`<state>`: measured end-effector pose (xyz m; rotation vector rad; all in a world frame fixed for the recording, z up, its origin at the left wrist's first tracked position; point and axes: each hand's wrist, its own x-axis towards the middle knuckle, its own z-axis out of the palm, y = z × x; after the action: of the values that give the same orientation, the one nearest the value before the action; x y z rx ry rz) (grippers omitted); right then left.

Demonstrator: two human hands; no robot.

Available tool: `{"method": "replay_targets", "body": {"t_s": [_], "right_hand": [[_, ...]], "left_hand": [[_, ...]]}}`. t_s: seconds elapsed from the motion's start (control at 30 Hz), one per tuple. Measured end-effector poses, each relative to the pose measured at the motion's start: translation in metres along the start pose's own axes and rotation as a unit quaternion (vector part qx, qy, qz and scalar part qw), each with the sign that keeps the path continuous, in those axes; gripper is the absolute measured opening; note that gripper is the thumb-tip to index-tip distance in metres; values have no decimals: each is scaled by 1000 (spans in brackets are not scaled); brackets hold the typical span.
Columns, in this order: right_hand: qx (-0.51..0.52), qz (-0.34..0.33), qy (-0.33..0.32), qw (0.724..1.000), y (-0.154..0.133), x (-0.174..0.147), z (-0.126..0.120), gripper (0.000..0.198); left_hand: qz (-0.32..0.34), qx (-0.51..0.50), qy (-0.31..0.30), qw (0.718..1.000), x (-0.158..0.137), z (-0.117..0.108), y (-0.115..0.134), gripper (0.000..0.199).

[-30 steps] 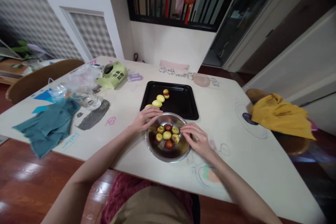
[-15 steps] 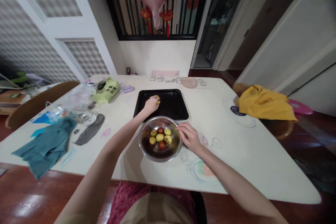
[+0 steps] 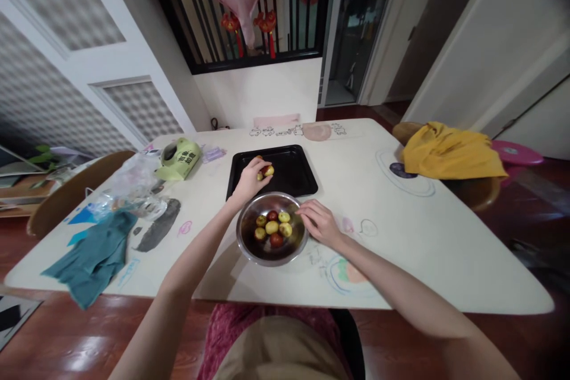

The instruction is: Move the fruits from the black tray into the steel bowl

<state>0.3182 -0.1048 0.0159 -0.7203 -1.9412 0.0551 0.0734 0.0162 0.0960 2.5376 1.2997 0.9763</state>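
Over the left part of a black baking tray (image 3: 289, 169), my left hand (image 3: 250, 179) has its fingers closed around a yellow and reddish jujube (image 3: 267, 171). More yellow shows by the fingers, and I cannot tell whether it is a second fruit. My right hand (image 3: 320, 224) pinches the right rim of a shiny metal bowl (image 3: 243, 244). Inside the bowl lie several small round jujubes (image 3: 271, 227), most of them yellow-green with brown patches, some red-brown. The bowl stands on the table just in front of the tray.
A teal cloth (image 3: 91, 261) hangs over the table's front left edge. Behind it are crumpled clear plastic (image 3: 129, 190) and a light green bag (image 3: 180, 160). A yellow cloth (image 3: 449, 151) drapes over a chair at the right. Drawings mark the white tabletop (image 3: 356, 172).
The view has shifted slightly. My left hand stays over the tray with its grip turned, showing more of the fruit. My right hand remains at the bowl's rim.
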Motion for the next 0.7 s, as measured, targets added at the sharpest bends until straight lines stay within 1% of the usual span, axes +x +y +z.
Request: {"method": "replay_targets", "body": {"t_s": [0.07, 0.1, 0.23, 0.37, 0.5, 0.7], "right_hand": [[2, 14, -7, 1000, 1, 0, 0, 24], [4, 21, -12, 1000, 1, -1, 0, 25], [5, 34, -22, 999, 3, -2, 1, 26], [3, 29, -10, 1000, 5, -2, 3, 26], [0, 34, -15, 999, 7, -2, 4, 27], [8, 8, -24, 1000, 7, 0, 2, 27]], "left_hand": [[41, -55, 25, 997, -26, -15, 14, 28], [49, -70, 18, 996, -40, -23, 22, 29], [71, -75, -28, 994, -93, -46, 50, 29], [50, -75, -101, 991, -129, -54, 61, 28], [51, -69, -132, 988, -145, -52, 58, 27], [73, -68, -161, 982, -145, -44, 53, 29]]}}
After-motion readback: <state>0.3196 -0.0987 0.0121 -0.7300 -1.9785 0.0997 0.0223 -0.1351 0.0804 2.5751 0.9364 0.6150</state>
